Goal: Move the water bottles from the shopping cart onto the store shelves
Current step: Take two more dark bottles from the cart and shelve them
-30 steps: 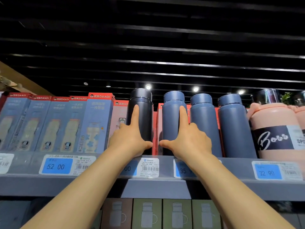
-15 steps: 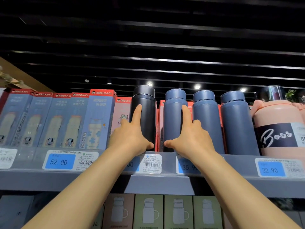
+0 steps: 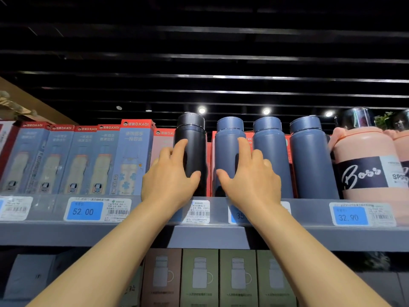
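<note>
A black water bottle (image 3: 193, 138) and a dark blue water bottle (image 3: 226, 149) stand upright side by side on the high grey shelf (image 3: 210, 237). My left hand (image 3: 169, 176) lies against the black bottle's left front, fingers loosely bent and thumb low in front of it. My right hand (image 3: 251, 179) lies the same way on the blue bottle's right front. Shadows under both index fingers show them slightly off the surface. Neither hand closes round its bottle. No shopping cart is in view.
Two more blue bottles (image 3: 271, 156) (image 3: 311, 156) stand to the right, then a pink jug (image 3: 365, 169). Boxed bottles (image 3: 88, 160) fill the shelf's left part. Price tags (image 3: 85, 210) line the shelf front. Boxed cups (image 3: 200, 278) sit on the shelf below.
Both index fingers were straight and flat along the bottles; now the fingers are bent and lifted a little. The bottles have stayed where they stood.
</note>
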Demonstrator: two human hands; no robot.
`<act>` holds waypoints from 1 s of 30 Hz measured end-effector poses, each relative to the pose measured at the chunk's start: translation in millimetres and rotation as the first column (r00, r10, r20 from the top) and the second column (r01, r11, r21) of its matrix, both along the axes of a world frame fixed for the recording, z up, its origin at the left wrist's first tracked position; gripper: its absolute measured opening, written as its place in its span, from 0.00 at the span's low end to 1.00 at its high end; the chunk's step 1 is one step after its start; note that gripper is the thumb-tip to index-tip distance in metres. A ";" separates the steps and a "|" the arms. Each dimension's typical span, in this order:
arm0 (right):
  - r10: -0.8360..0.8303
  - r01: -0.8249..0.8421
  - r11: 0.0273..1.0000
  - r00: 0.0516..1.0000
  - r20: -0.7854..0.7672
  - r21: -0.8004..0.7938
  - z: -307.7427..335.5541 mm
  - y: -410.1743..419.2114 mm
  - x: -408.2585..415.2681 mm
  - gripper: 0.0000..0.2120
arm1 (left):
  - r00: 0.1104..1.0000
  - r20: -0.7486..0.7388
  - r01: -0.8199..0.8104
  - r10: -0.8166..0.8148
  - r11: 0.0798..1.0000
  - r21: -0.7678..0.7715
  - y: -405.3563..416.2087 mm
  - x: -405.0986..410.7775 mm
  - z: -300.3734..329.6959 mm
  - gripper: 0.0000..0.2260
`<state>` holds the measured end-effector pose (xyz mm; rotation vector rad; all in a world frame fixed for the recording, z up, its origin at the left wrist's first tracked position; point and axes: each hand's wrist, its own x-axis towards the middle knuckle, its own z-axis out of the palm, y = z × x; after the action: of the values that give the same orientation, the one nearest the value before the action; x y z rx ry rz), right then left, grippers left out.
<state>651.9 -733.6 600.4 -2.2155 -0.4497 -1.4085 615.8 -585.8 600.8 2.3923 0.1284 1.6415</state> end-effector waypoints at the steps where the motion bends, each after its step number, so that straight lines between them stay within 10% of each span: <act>1: 0.004 -0.004 1.000 0.995 0.096 -0.004 -3.6 -0.2 -0.8 0.31 | 0.995 0.099 0.018 -0.025 0.998 0.068 -1.2 -1.7 -4.9 0.28; 6: 0.078 -0.079 0.997 0.914 0.399 -0.012 -24.7 -1.4 -1.9 0.24 | 0.978 0.199 0.015 -0.069 0.966 0.260 -4.5 -11.7 -26.1 0.24; 18: 0.489 -0.499 0.866 0.825 0.283 -0.038 -125.6 20.4 -49.4 0.23 | 0.988 -0.103 -0.065 0.111 0.925 0.374 44.6 -120.4 -118.4 0.22; 30: 0.875 -0.836 0.428 0.289 -0.388 0.343 -263.5 176.0 -230.5 0.11 | 0.891 -0.382 -0.176 0.244 0.963 0.205 163.1 -348.4 -267.3 0.16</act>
<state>421.4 -557.7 336.9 -1.6388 -1.1447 -0.1826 267.4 -422.6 333.5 2.9126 0.3480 1.2474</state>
